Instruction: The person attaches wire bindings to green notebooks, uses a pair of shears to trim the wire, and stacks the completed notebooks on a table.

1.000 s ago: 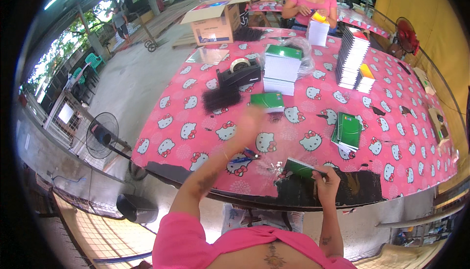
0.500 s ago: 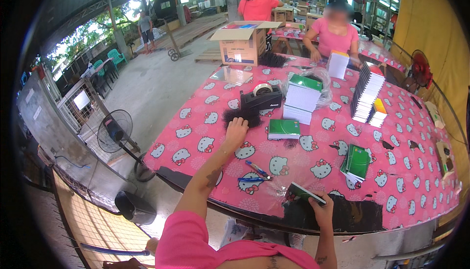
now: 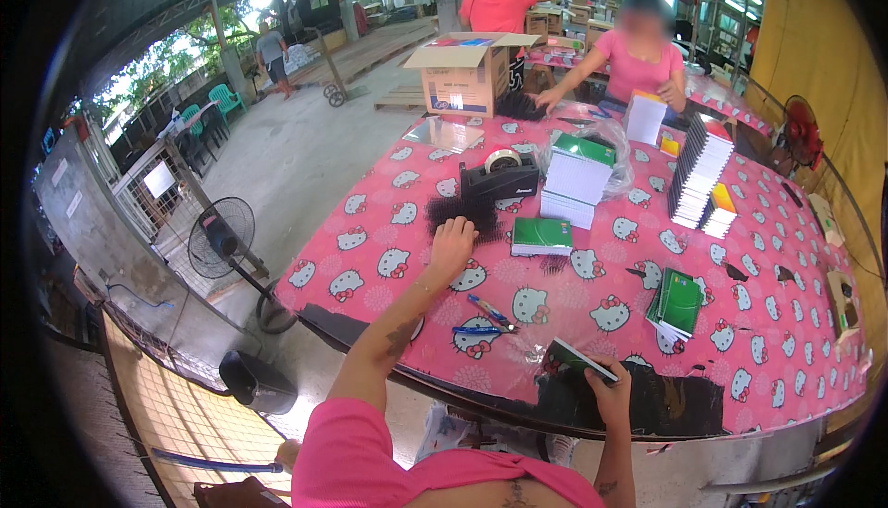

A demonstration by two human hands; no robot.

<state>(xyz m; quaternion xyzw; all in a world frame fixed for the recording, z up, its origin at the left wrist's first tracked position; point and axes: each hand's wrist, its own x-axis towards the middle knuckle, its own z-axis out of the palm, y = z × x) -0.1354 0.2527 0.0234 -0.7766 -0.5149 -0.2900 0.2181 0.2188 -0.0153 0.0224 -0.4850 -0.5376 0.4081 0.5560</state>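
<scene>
My left hand (image 3: 452, 249) reaches forward onto a pile of thin black binding coils (image 3: 464, 216), its fingers curled into the near side. How many coils they grip is hidden. Near the front edge, my right hand (image 3: 609, 390) holds a small dark-covered notebook (image 3: 578, 358), tilted with its white page edge showing. A blue pen (image 3: 488, 310) and blue-handled cutters (image 3: 481, 329) lie between my arms. Beyond them rest a short stack of green notebooks (image 3: 541, 233) and a taller green-topped stack (image 3: 577, 175). Several green notebooks (image 3: 677, 302) lie fanned to the right.
A black tape dispenser (image 3: 502, 178) stands behind the coils. An open cardboard box (image 3: 460, 82) sits at the far edge. Tall stacked notebooks (image 3: 696, 175) rise at right, across from a co-worker in pink (image 3: 638, 59). A floor fan (image 3: 222, 238) stands left of the table.
The co-worker's arm has stretched toward the black coils by the box. A person in the background has turned and stepped. My hands keep nearly the same places; the view has shifted slightly.
</scene>
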